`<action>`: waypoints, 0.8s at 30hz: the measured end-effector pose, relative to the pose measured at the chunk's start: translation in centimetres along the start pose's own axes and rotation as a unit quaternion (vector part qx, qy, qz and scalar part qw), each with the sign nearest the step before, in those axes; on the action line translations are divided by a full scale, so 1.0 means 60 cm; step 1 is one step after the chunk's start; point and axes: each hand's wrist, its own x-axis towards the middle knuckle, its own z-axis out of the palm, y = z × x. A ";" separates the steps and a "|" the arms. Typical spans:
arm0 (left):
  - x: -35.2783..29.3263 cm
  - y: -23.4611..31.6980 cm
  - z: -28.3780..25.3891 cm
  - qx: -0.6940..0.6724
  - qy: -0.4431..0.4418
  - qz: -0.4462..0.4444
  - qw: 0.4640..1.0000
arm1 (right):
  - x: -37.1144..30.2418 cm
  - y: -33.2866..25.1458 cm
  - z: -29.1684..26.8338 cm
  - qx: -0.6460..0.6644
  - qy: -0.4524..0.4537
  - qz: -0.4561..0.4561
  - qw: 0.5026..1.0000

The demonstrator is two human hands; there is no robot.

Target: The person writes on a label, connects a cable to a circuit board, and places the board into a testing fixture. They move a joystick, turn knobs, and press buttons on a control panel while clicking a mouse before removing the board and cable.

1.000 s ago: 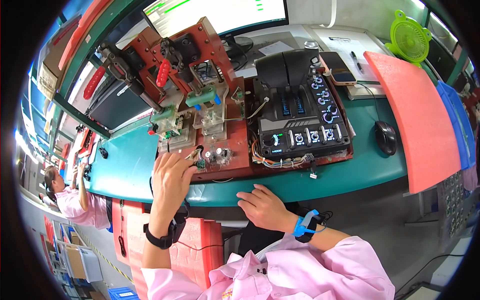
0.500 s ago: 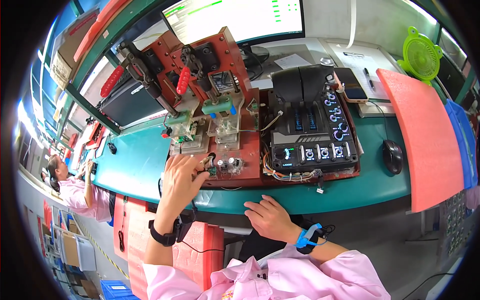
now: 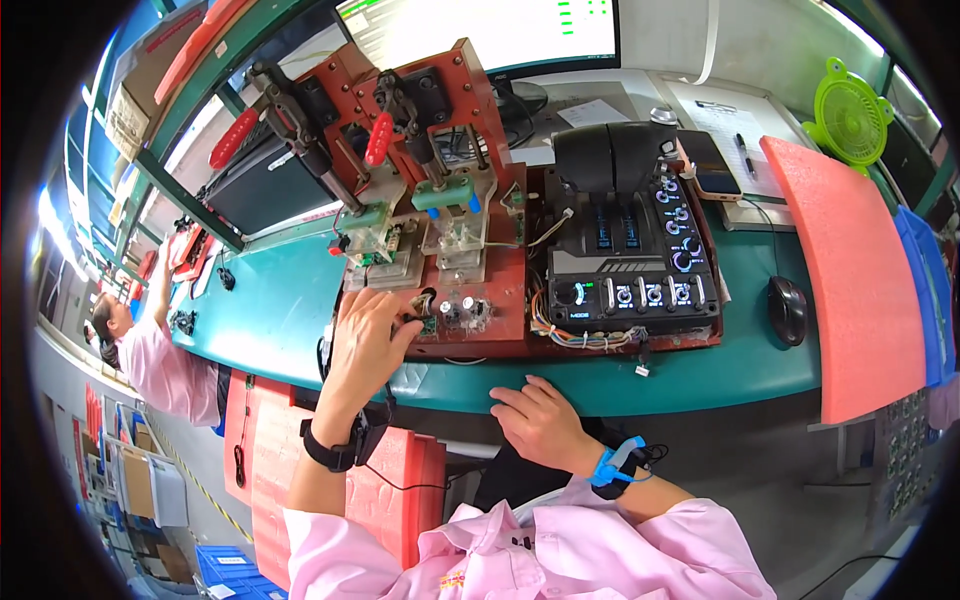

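My left hand (image 3: 365, 345) is at the front left of the red test fixture (image 3: 500, 275). Its fingers are bent down and pinched near a small green circuit board (image 3: 430, 326); what they grip is hidden. Close by sit clear mounts with small knobs (image 3: 464, 311). Just off the table's front edge, my right hand (image 3: 540, 425) holds nothing, its fingers loosely bent and apart. Behind my left hand stand two toggle clamps with red handles (image 3: 379, 139), (image 3: 233, 139). To the right lies a black throttle control unit (image 3: 625, 250) with lit knobs and exposed wires along its front.
A black mouse (image 3: 787, 311) and a pink foam sheet (image 3: 850, 290) lie at right. A monitor (image 3: 490, 35), clipboard (image 3: 735, 130), phone (image 3: 712, 165) and green fan (image 3: 850, 115) are at the back. Pink foam (image 3: 400, 490) stands below the table. A co-worker (image 3: 165, 365) sits far left.
My view has shifted slightly, so the bench appears a little farther right. My left hand stays at the fixture's front and my right hand hardly moves. The co-worker's arm has reached up and forward.
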 end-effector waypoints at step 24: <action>-0.042 0.093 0.059 0.101 0.104 -0.048 0.988 | 0.011 0.007 -0.029 -0.027 0.014 0.090 0.995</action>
